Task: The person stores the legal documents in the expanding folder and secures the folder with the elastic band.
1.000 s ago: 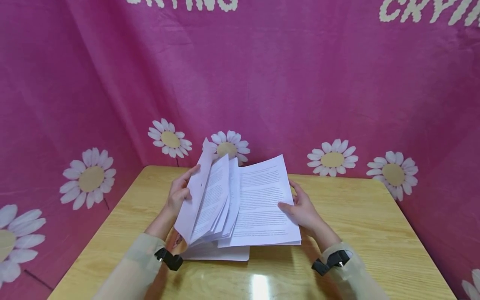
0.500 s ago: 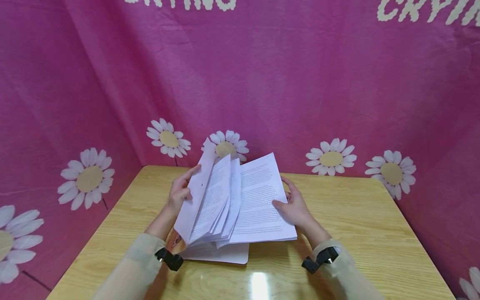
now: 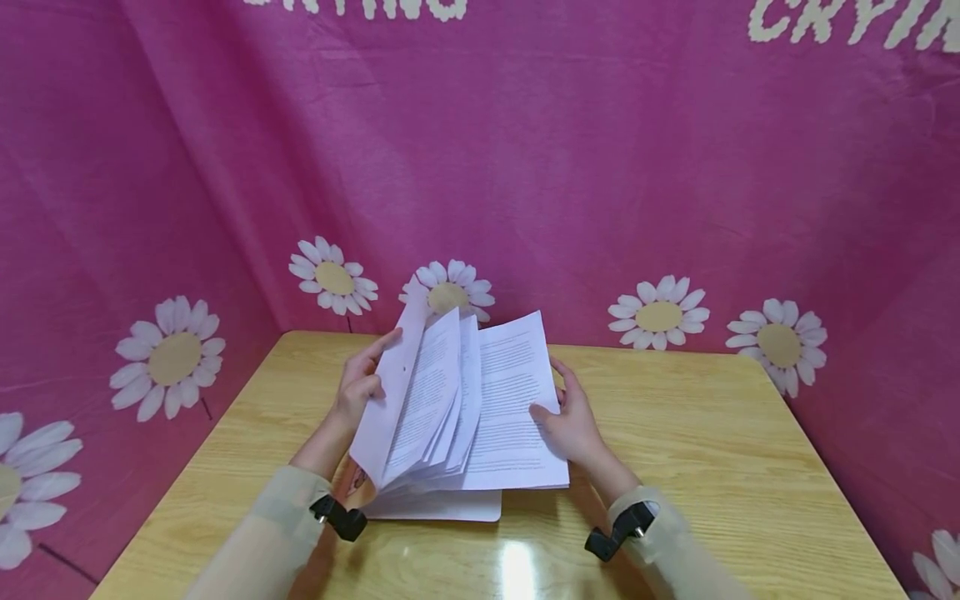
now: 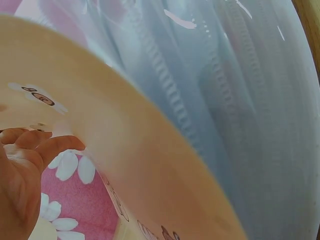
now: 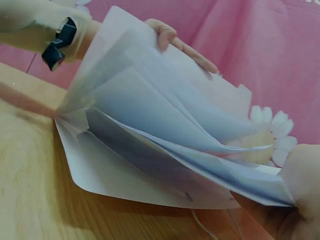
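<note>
A folder with an orange cartoon-printed cover (image 4: 145, 145) stands partly open on the table, its pale inner cover (image 3: 386, 408) tilted up. My left hand (image 3: 360, 392) grips that raised cover by its outer edge, thumb on the inside. Several pages of print (image 3: 427, 400) fan out between the covers, and the lower cover (image 3: 442, 505) lies beneath. My right hand (image 3: 573, 425) pinches a thin stack of printed sheets (image 3: 513, 400) at its right edge, thumb on top. The stack's left part is hidden behind the fanned pages. Translucent pockets (image 5: 135, 100) show in the right wrist view.
The wooden table (image 3: 697, 450) extends on both sides of the folder. A pink cloth (image 3: 570, 167) printed with daisies hangs behind and beside it. A thin pale cord (image 5: 202, 225) hangs near the folder's edge in the right wrist view.
My right hand has moved left with the printed sheets, so less of the stack shows to the right of the fanned pages. My left hand keeps its hold on the cover.
</note>
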Motion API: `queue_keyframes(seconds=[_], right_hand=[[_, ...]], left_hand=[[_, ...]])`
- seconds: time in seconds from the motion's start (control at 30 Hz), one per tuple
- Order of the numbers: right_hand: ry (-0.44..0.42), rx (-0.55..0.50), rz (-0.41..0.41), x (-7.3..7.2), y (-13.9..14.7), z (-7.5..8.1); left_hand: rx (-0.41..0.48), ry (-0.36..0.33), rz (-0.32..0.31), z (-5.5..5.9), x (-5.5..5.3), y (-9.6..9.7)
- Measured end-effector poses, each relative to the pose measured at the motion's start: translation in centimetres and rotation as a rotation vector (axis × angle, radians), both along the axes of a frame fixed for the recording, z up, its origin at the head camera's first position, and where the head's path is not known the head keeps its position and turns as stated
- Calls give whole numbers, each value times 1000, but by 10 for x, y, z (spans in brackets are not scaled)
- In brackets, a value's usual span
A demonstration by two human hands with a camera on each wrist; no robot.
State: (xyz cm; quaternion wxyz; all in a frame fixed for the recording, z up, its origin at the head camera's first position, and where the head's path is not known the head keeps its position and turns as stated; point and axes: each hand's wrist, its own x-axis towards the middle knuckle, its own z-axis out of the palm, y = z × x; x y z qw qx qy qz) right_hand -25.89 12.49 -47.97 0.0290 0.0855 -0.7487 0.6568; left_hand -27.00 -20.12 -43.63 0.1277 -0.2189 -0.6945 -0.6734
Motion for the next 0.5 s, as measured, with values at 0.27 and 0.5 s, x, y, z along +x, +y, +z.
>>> queue_keyframes(seconds=[0.27,0.5], right_hand=[[-89,-69,86,-1,-10,1],[-283,-110,269,-9,20,8]], left_hand=[[40,31,-14,-1,-1,1],[16,19,-13,0,1,0]])
